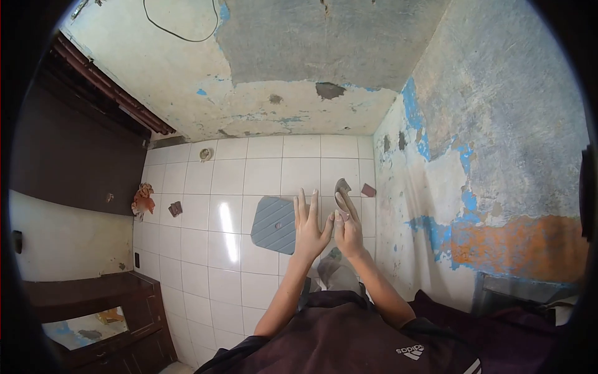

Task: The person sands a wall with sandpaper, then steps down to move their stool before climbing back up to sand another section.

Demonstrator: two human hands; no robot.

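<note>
My dark shirt (349, 340) at bottom centre. Left hand (309, 225) flat, fingers spread, holds nothing. Right hand (347, 229) pinches grey curved piece (342, 190) centre frame. Grey ribbed cover (274, 224) lies on white tile floor (205, 249) left of hands, not yet picked up.

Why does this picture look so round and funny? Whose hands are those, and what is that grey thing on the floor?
The picture comes from a small camera worn on a person's head, looking down, so the edges bend round. The two hands belong to that person. The left hand is open flat, fingers spread. The right hand holds up a small grey curved piece; what it is, I cannot tell. Below is a white tiled floor. On it lie a grey ribbed mat, a crumpled reddish scrap and small dark bits. The walls have peeling paint.
</note>
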